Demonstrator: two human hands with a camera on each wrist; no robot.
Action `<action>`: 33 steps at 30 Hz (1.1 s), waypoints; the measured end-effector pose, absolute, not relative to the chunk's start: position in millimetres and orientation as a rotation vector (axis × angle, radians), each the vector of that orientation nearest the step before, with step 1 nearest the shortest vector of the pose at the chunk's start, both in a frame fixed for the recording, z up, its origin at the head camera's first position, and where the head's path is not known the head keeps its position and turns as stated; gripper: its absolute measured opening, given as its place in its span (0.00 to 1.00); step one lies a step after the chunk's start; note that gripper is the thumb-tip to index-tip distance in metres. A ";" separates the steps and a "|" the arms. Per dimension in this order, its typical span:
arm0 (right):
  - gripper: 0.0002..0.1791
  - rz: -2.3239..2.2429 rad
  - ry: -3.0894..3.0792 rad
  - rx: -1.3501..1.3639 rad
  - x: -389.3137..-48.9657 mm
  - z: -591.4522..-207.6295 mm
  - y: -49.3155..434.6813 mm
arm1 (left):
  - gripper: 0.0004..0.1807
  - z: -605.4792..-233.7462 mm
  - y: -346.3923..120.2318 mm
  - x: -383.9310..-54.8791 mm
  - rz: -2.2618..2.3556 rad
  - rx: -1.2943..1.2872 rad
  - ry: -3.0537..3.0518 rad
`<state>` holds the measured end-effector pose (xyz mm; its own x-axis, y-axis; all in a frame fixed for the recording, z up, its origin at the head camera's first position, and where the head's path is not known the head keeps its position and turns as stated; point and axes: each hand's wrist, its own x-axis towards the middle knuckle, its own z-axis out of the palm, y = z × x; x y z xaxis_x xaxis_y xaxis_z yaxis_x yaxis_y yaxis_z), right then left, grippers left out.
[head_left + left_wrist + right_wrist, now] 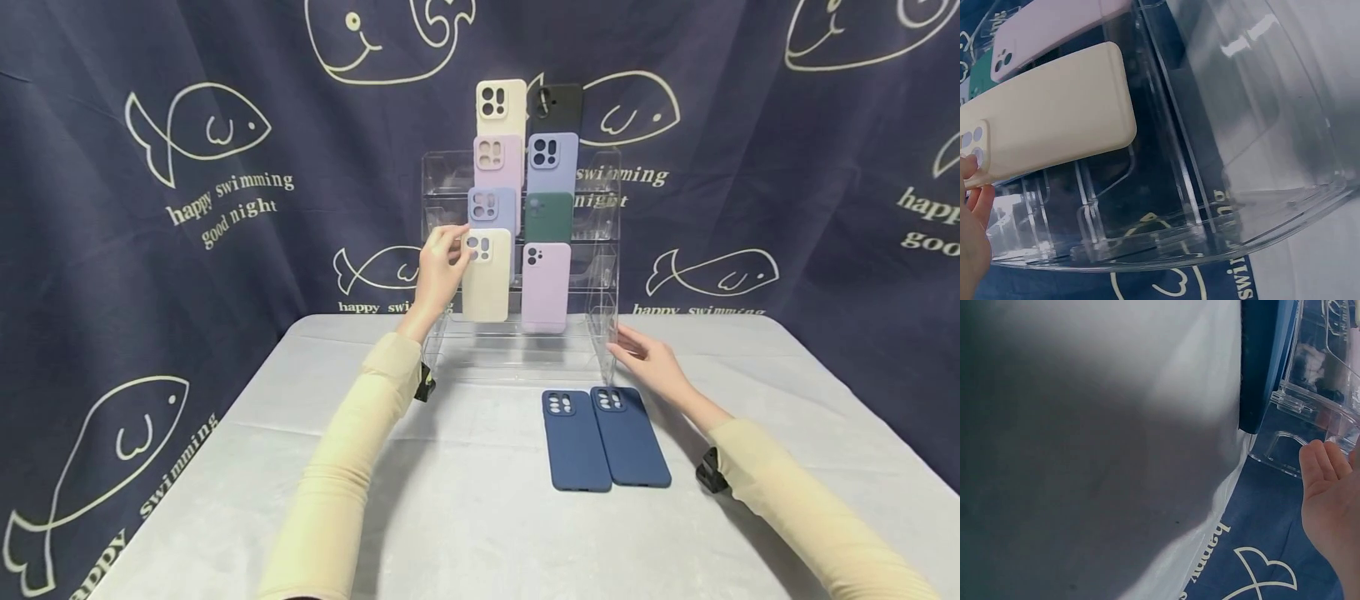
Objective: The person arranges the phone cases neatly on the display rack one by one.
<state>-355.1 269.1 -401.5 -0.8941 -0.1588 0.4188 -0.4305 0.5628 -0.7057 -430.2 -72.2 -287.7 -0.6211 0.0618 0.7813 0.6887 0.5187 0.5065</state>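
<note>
My left hand [441, 271] pinches the upper left edge of a cream phone case [486, 293], thumb over its camera cutout and fingers behind. The case stands upright in the lowest occupied row of a clear tiered display rack [525, 364]. In the left wrist view, the cream case [1054, 115] spreads across the rack's tiers. Beside it stands a lilac phone case [546, 287]. My right hand [651, 367] is at the rack's lower right side panel, fingertips against its edge. The right wrist view shows that hand [1330, 500] with fairly straight fingers.
Two dark blue phone cases [577, 450] lie side by side on the white-covered table [465, 533], before the rack. Higher tiers hold blue, pink, cream, green [548, 218] and black [562, 108] cases. A navy curtain [300, 333] with fish prints hangs behind.
</note>
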 end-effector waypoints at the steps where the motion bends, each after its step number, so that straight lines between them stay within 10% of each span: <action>1: 0.31 1.247 -2.500 0.480 -358.5 -405.1 271.1 | 0.19 -289.3 -72.1 -430.4 -1.102 -0.599 -2.044; 33: 0.31 1.228 -2.534 0.449 -361.5 -406.2 271.1 | 0.21 -318.1 -85.3 -422.8 -1.238 -0.526 -2.069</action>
